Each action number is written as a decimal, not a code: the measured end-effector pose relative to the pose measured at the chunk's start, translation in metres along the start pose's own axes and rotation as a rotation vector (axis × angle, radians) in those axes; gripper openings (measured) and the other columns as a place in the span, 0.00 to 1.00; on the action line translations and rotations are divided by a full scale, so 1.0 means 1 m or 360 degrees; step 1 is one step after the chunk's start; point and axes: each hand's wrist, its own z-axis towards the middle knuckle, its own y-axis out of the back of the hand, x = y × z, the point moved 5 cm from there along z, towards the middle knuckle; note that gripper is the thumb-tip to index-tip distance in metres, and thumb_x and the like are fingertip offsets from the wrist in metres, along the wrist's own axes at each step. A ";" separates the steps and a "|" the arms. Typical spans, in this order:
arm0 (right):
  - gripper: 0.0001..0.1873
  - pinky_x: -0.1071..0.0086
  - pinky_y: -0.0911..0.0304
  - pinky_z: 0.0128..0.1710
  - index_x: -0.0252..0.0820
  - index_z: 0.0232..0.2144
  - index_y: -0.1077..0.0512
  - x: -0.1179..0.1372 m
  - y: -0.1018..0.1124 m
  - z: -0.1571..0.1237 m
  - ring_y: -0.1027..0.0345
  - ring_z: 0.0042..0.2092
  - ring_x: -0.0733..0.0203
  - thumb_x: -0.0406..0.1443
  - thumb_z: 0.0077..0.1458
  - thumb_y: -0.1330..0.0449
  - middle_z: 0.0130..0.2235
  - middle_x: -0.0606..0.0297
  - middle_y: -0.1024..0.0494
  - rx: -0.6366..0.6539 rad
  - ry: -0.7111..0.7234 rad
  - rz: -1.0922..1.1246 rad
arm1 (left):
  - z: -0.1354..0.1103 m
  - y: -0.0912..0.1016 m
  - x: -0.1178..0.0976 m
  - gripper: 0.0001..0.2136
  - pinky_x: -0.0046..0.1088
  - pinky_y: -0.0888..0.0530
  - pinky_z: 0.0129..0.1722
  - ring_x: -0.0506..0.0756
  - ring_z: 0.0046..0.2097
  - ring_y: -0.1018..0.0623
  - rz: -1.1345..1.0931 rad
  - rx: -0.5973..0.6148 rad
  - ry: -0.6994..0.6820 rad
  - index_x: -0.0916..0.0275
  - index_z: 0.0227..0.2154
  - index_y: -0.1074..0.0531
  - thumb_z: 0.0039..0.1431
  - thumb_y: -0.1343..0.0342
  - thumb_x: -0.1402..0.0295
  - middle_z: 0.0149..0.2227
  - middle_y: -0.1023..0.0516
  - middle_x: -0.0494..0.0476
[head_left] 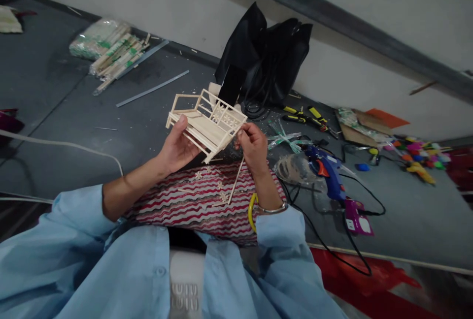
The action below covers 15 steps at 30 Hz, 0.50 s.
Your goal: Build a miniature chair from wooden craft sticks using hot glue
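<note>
A small model bench point(207, 124) of pale thin wooden sticks, with a slatted back bearing flower cut-outs, is held above my lap. My left hand point(181, 146) grips its front left side, thumb over the seat and fingers underneath. At the bench's right end, my right hand point(253, 146) is closed in a pinch; whatever lies between those fingertips is hidden. Below that hand a thin wooden stick point(236, 181) slants down over the striped cloth point(192, 210) on my lap. Several little wooden flowers point(222, 197) and stick pieces rest on the cloth.
On the grey table, a blue glue gun point(328, 171) with a black cord lies at right, near yellow-black pliers point(306, 116) and colourful pieces point(421, 151). Behind stand a phone point(231, 85) and black bag point(266, 53). Bundled sticks point(118, 55) and a metal ruler point(153, 88) lie left.
</note>
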 end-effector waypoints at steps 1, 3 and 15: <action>0.10 0.72 0.43 0.23 0.46 0.29 0.32 0.000 0.000 0.001 0.41 0.21 0.69 0.44 0.53 0.36 0.22 0.77 0.32 -0.0013 0.0011 -0.0022 | 0.000 0.001 0.001 0.20 0.45 0.31 0.69 0.67 0.67 0.28 -0.0011 0.0017 -0.0006 0.60 0.48 0.23 0.60 0.37 0.52 0.48 0.15 0.59; 0.08 0.72 0.44 0.23 0.47 0.30 0.31 -0.002 0.000 0.002 0.41 0.21 0.69 0.43 0.53 0.37 0.22 0.77 0.32 -0.0023 0.0013 -0.0062 | 0.000 0.000 0.001 0.18 0.45 0.31 0.70 0.66 0.68 0.28 -0.0001 0.0052 -0.0040 0.59 0.47 0.22 0.59 0.36 0.54 0.48 0.15 0.58; 0.10 0.72 0.44 0.21 0.46 0.24 0.35 -0.016 0.012 0.009 0.44 0.21 0.68 0.42 0.54 0.42 0.21 0.76 0.39 -0.0268 0.0018 -0.0079 | 0.000 -0.005 -0.011 0.13 0.45 0.33 0.71 0.66 0.70 0.31 0.0028 0.0079 -0.0313 0.61 0.40 0.21 0.59 0.36 0.57 0.47 0.15 0.58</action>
